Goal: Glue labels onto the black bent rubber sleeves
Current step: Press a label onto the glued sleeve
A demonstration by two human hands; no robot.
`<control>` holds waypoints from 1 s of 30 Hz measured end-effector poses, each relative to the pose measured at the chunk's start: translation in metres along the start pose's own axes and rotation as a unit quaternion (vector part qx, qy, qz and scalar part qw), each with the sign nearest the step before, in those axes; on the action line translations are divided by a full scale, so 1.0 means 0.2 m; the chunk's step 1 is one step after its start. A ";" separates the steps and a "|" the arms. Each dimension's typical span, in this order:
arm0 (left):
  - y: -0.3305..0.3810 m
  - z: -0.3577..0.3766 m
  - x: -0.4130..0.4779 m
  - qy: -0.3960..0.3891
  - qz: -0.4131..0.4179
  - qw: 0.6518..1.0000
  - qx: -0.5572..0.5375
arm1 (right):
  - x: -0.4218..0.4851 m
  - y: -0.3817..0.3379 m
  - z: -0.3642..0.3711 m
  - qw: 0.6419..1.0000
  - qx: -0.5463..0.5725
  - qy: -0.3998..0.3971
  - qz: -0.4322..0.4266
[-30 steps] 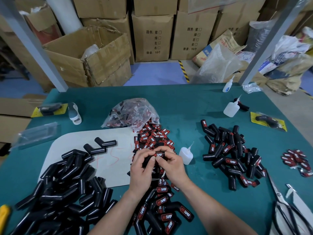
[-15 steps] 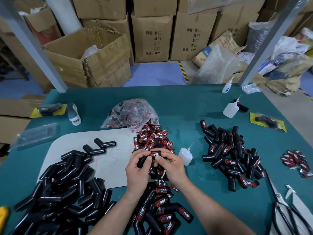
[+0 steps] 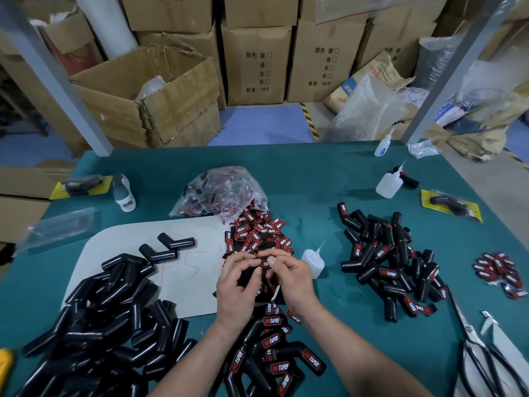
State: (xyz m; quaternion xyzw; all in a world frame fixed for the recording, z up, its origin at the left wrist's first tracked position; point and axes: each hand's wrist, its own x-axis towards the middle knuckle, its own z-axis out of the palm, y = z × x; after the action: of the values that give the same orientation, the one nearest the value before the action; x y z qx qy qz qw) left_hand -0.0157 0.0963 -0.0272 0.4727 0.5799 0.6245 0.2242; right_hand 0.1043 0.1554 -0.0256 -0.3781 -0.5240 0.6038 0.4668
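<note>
My left hand (image 3: 239, 285) grips a black bent rubber sleeve (image 3: 248, 274) at the table's middle. My right hand (image 3: 289, 277) pinches a red and black label (image 3: 264, 263) against that sleeve with thumb and fingers. Just beyond the hands lies a heap of loose labels (image 3: 257, 234). A big pile of plain sleeves (image 3: 106, 319) fills the near left. Labelled sleeves (image 3: 274, 359) lie between my forearms, and another labelled pile (image 3: 386, 265) sits to the right. A small glue bottle (image 3: 313, 260) stands beside my right hand.
A plastic bag of labels (image 3: 220, 193) lies behind the label heap. A white mat (image 3: 183, 270) is under the hands. More glue bottles (image 3: 389, 183) stand at the back right, scissors (image 3: 481, 356) at the near right, a few labels (image 3: 501, 270) at the right edge. Cardboard boxes (image 3: 148, 93) stand behind the table.
Both hands stay together over the sleeve. The fingers have shifted slightly on the label and the hands have drifted a little nearer to me.
</note>
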 end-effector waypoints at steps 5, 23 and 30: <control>-0.01 0.00 0.00 -0.007 0.012 1.000 0.008 | 0.02 0.05 -0.01 0.999 0.031 0.004 0.039; -0.02 0.00 -0.01 -0.020 -0.004 1.000 0.001 | 0.01 0.01 0.01 0.999 0.003 0.018 0.033; -0.03 0.00 0.00 -0.018 -0.011 1.000 0.006 | -0.01 0.00 0.00 1.000 -0.005 0.002 0.017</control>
State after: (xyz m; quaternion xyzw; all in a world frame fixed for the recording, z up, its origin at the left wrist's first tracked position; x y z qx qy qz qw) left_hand -0.0165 0.0972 -0.0321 0.4787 0.5848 0.6099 0.2386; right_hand 0.1038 0.1538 -0.0260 -0.3903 -0.5192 0.6088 0.4555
